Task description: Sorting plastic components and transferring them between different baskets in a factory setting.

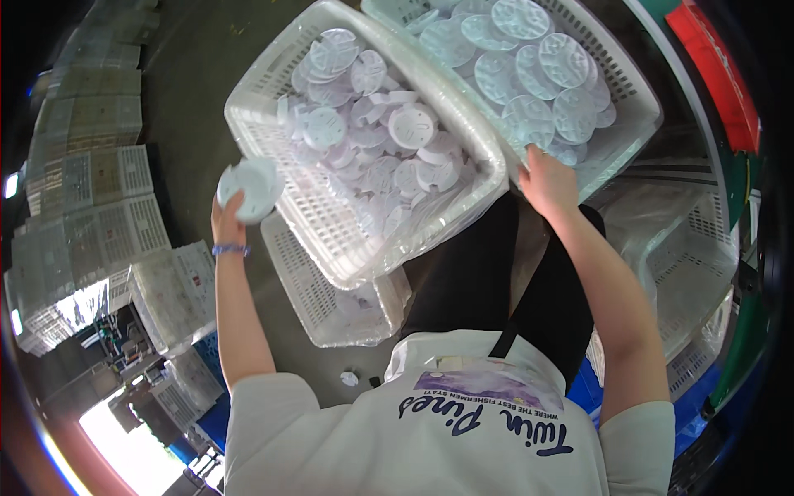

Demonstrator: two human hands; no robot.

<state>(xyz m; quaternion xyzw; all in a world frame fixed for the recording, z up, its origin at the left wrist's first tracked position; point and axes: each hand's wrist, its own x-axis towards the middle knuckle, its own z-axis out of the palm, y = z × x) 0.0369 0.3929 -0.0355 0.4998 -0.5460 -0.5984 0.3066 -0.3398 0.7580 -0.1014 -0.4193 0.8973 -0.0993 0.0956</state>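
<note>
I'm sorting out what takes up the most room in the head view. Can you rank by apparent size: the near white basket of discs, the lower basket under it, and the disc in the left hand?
1. Near white basket, largest.
2. Lower basket; partly hidden, so its rank is unsure.
3. Disc held in the left hand, clearly smallest.

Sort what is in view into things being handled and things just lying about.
In hand:
- left hand holding a round white plastic disc
- right hand at the far white plastic mesh basket of discs
- near white mesh basket holding more discs

Lying about:
- empty white basket below
- stacked white crates
- small white piece on the floor
</note>
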